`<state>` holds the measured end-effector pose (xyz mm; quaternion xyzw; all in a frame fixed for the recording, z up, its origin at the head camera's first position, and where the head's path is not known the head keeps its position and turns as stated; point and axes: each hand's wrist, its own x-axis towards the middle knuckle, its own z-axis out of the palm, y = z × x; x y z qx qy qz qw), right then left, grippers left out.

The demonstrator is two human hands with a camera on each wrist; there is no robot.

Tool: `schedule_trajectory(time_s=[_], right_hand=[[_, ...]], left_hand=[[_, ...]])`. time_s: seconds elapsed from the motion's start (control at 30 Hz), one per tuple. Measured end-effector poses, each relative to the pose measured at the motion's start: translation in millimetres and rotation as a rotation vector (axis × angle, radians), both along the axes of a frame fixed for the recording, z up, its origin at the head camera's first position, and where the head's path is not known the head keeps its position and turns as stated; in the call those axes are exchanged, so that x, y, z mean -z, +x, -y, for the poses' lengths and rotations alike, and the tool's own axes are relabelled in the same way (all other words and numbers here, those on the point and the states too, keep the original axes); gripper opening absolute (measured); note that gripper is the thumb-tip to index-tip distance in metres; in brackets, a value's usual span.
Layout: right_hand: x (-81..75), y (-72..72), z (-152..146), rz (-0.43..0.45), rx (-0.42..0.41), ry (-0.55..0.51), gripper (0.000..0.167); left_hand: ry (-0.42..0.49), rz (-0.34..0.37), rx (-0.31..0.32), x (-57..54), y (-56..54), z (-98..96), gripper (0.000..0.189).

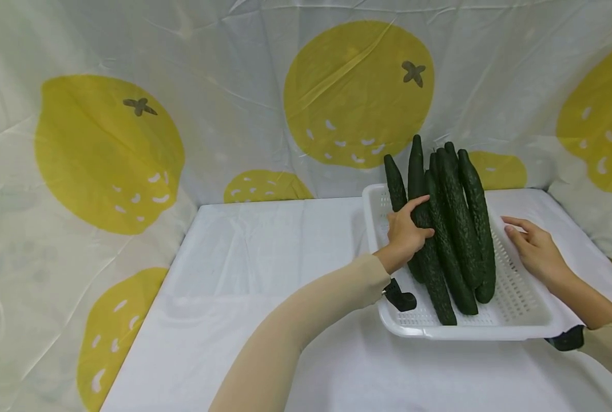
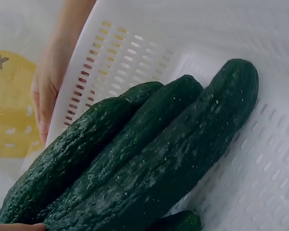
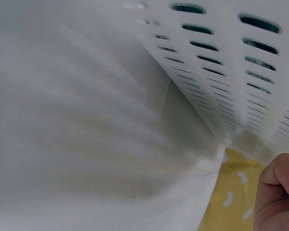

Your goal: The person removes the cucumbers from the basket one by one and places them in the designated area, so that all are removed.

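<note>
Several long dark-green cucumbers [image 1: 463,229] lie side by side in a white plastic basket [image 1: 471,332], their far ends leaning above its back rim. My left hand [image 1: 406,229] reaches over the basket's left side, thumb and fingers spread around a cucumber [image 1: 421,220] in the bunch. In the left wrist view, the bumpy cucumbers [image 2: 149,168] fill the lower left, with a fingertip at the bottom edge. On the right side, my right hand [image 1: 540,252] holds the basket's rim, fingers curled at the edge. The right wrist view shows the basket's slotted wall [image 3: 221,57] and the curled thumb.
A white cloth covers the table [image 1: 265,252], which stretches to the left of the basket. Behind it hangs a pale sheet [image 1: 223,103] printed with large yellow fruit. Dark straps [image 1: 401,297] sit at both wrists.
</note>
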<state>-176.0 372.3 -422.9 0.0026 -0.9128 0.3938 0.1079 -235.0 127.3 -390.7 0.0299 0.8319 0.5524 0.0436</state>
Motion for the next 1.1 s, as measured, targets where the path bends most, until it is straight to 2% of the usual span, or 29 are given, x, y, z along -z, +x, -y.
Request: schedule_trajectory(time_s=[0.13,0.23,0.4,0.53,0.63,0.73,0.93,1.1], right_hand=[[-0.2,0.0,-0.1,-0.002,0.001,0.002,0.046],[-1.3,-0.2,0.1,0.002,0.005,0.012,0.046],[-1.4,-0.1,-0.1,0.014,-0.002,0.007,0.046],[-1.5,0.2,0.1,0.026,0.001,0.005,0.047],[-1.5,0.4,0.8,0.031,0.004,0.004,0.049],[-1.3,0.2,0.9,0.038,0.002,-0.002,0.05],[-0.1,-0.7,0.6,0.036,0.011,0.002,0.049],[-0.1,-0.8,0.4,0.039,0.013,0.006,0.049]], left_hand=[[-0.04,-0.049,0.057,-0.8,-0.1,1.4,0.07],[-0.024,-0.07,0.077,-1.9,-1.4,3.5,0.071],[0.109,-0.051,0.084,-5.5,-4.0,7.4,0.072],[0.255,0.007,0.09,-12.4,-6.1,9.7,0.072],[0.386,0.067,0.114,-18.7,-7.5,11.9,0.071],[0.477,0.108,0.138,-24.5,-8.7,14.6,0.072],[0.549,0.121,0.169,-32.2,-12.3,20.3,0.072],[0.621,0.098,0.205,-37.3,-15.2,26.4,0.073]])
